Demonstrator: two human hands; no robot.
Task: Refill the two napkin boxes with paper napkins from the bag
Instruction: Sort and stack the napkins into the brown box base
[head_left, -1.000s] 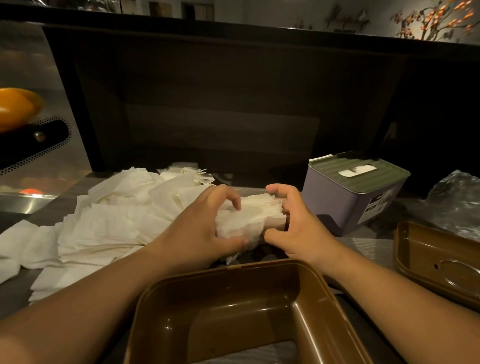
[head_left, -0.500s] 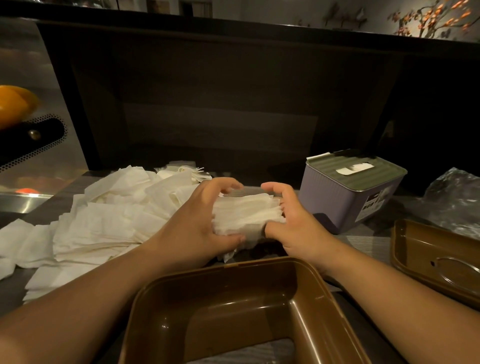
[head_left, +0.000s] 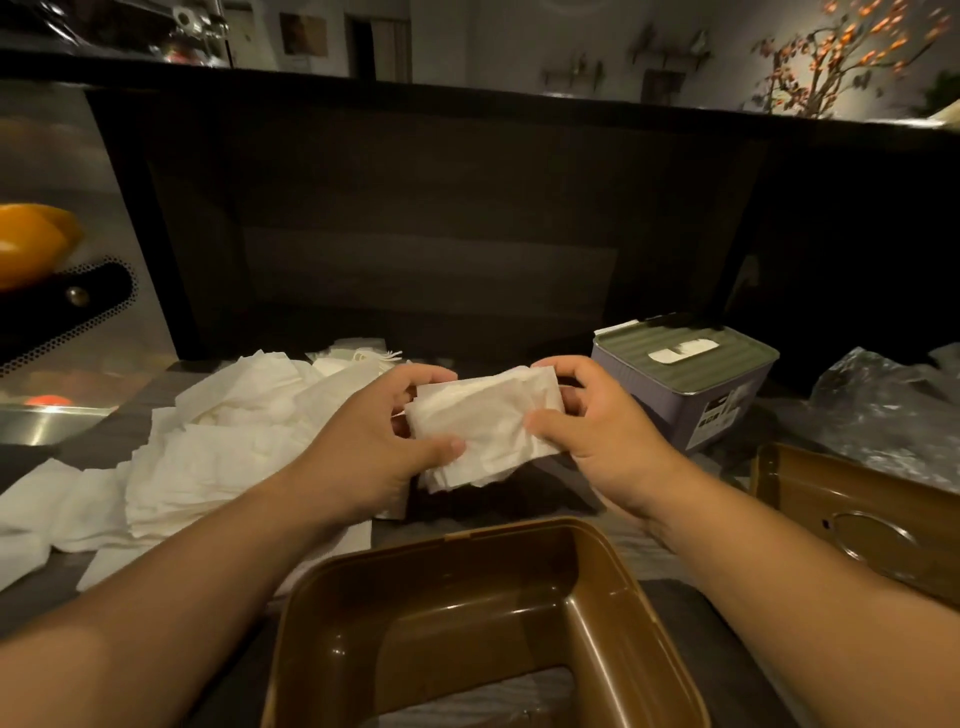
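I am holding a stack of napkins (head_left: 483, 426) at the middle of the frame, above the desk (head_left: 524, 499). My left hand (head_left: 374, 447) is gripping its left end, thumb on the near face and fingers curled over the far edge, and my right hand (head_left: 597, 421) is gripping the right end the same way. Both grips are closed on the stack.

Judging how far along I am: the purple box (head_left: 691, 384) at the right of centre is already wearing its green lid (head_left: 685, 353), with a white napkin showing through the slot, so I am counting that one as done. The brown box (head_left: 478, 623) at the bottom centre is sitting open just below my hands, and I am seeing only a pale patch at its bottom; whether that is napkins or the desk showing through, I cannot tell. Its brown lid (head_left: 857, 514) is lying apart at the right edge, beside the crumpled clear bag (head_left: 883, 410).

What is left, I think, is lowering this stack into the brown box, perhaps adding more from the loose pile of napkins (head_left: 208, 447) spreading over the left of the desk, then closing the lid.
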